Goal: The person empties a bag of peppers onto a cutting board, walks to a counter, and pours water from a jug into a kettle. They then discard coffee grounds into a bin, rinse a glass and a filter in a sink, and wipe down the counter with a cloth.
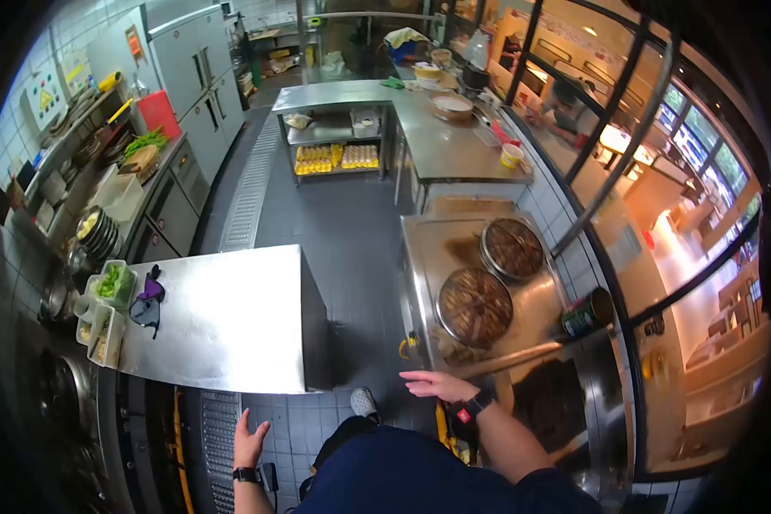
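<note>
My left hand [249,441] hangs low over the tiled floor, thumb and fingers apart, with nothing in it. Its nearest surface is the front edge of the bare steel table [231,317]. My right hand [437,386] is stretched out flat beside the steel stove counter [420,248], also holding nothing. Just beyond it are a yellow handle or valve [408,345] and two round pans of brown food, a nearer pan [475,308] and a farther pan [512,247]. A dark can [586,313] tilts at the counter's right side.
Plastic tubs with greens [111,284] and a purple-and-black cloth item [148,300] lie on the table's left end. An L-shaped steel counter [450,158] stands ahead, egg trays [338,158] on its lower shelf. White fridges [201,77] line the left. A floor drain grate [253,188] runs between.
</note>
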